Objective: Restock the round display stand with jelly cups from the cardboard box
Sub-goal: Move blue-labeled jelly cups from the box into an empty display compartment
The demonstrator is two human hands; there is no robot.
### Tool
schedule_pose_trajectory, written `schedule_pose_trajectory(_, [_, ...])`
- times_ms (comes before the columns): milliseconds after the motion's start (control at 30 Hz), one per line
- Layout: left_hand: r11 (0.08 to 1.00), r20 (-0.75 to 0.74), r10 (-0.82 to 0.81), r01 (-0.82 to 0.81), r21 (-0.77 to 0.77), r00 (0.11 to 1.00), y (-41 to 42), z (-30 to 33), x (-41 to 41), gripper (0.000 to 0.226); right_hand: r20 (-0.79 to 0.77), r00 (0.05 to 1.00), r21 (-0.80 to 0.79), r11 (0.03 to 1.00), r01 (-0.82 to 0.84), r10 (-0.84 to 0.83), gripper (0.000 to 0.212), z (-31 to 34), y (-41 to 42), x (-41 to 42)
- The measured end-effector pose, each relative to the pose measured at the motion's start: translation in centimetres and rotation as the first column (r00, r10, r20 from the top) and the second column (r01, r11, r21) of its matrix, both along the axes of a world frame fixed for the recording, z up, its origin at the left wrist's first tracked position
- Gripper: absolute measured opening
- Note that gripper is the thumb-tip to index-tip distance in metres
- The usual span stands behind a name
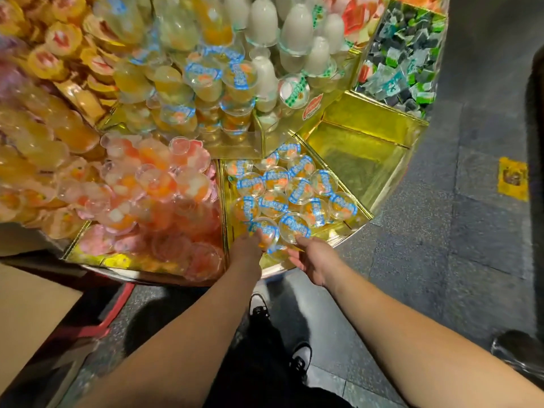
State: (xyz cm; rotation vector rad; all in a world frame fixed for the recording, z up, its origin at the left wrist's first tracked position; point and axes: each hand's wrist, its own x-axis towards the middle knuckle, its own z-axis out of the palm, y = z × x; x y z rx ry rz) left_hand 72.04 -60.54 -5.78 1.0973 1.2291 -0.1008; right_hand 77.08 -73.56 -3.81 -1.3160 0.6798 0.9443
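Note:
The round display stand [338, 231] has gold-lined wedge compartments. Several clear jelly cups with blue-and-white lids [297, 191] fill the wedge straight ahead. My left hand [245, 250] and my right hand [312, 257] reach over the stand's front rim. Between them they hold jelly cups [272, 231] at the near edge of that wedge. The left fingers are hidden behind a cup and the right thumb presses on a lid [294, 226]. The cardboard box [26, 319] shows at the lower left.
An empty gold wedge [362, 160] lies to the right. Pink and orange cups [156, 195] fill the wedge on the left. Yellow, clear and white cups are stacked higher up, with green-wrapped sweets [406, 60] at the top right. Grey tiled floor, my shoes [300, 357] and another person's shoe [518, 348] are below.

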Motion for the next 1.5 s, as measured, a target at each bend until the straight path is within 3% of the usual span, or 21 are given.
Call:
schedule_pose_trajectory(167, [0.997, 0.048, 0.057, -0.054, -0.060, 0.997, 0.2, -1.2, 0.7, 0.026, -0.013, 1.000, -0.071, 0.997, -0.009, 0.008, 0.038, -1.2, 1.1, 1.0])
schedule_pose_trajectory(300, [0.997, 0.030, 0.070, -0.069, -0.026, 0.997, 0.2, -2.0, 1.0, 0.033, -0.010, 1.000, -0.117, 0.993, -0.029, 0.028, 0.053, -1.9, 1.4, 1.3])
schedule_pose_trajectory(500, [0.995, -0.026, 0.093, -0.092, 0.030, 0.995, -0.1, -2.4, 1.4, 0.039, 0.022, 0.996, -0.159, 0.984, -0.086, 0.091, 0.053, -2.1, 1.6, 1.4])
schedule_pose_trajectory(667, [0.992, -0.031, 0.126, -0.127, -0.022, 0.992, -0.4, -1.7, 1.4, 0.014, 0.069, 0.972, -0.314, 0.930, -0.191, 0.223, 0.053, -1.9, 1.6, 1.6])
schedule_pose_trajectory(833, [0.992, -0.003, 0.113, -0.113, -0.058, 0.994, -0.6, -0.8, 0.7, 0.022, 0.113, 0.919, -0.419, 0.857, -0.300, 0.377, 0.056, -0.7, 0.7, 1.4])
schedule_pose_trajectory(1000, [0.995, 0.025, 0.099, -0.098, -0.032, 0.995, -0.9, 1.1, -1.6, 0.018, 0.204, 0.884, -0.500, 0.821, -0.276, 0.421, 0.046, 1.2, -0.8, 0.7])
schedule_pose_trajectory(1067, [0.996, 0.074, 0.086, -0.086, -0.012, 0.994, -1.4, 2.6, -2.8, 0.025, 0.292, 0.829, -0.536, 0.800, -0.271, 0.476, 0.037, 2.2, -1.3, 0.2])
schedule_pose_trajectory(1200, [0.998, 0.268, 0.062, -0.056, -0.028, 0.961, -1.8, 7.7, -5.9, 0.010, 0.447, 0.712, -0.532, 0.801, -0.274, 0.541, 0.023, 5.6, -1.2, -1.2])
schedule_pose_trajectory(1300, [0.987, 0.358, 0.014, -0.071, 0.145, 0.933, 0.2, 11.4, -9.3, 0.006, 0.534, 0.576, -0.537, 0.774, -0.334, 0.619, 0.022, 9.1, 0.6, -2.8])
schedule_pose_trajectory(1400, [0.938, 0.335, -0.061, -0.061, 0.340, 0.940, 3.9, 15.1, -12.9, 0.015, 0.622, 0.423, -0.530, 0.751, -0.394, 0.659, 0.020, 12.6, 4.3, -4.8])
schedule_pose_trajectory(1500, [0.814, 0.189, -0.121, -0.012, 0.581, 0.974, 8.7, 18.4, -17.3, 0.020, 0.653, 0.253, -0.542, 0.674, -0.502, 0.714, 0.021, 15.6, 9.2, -8.0])
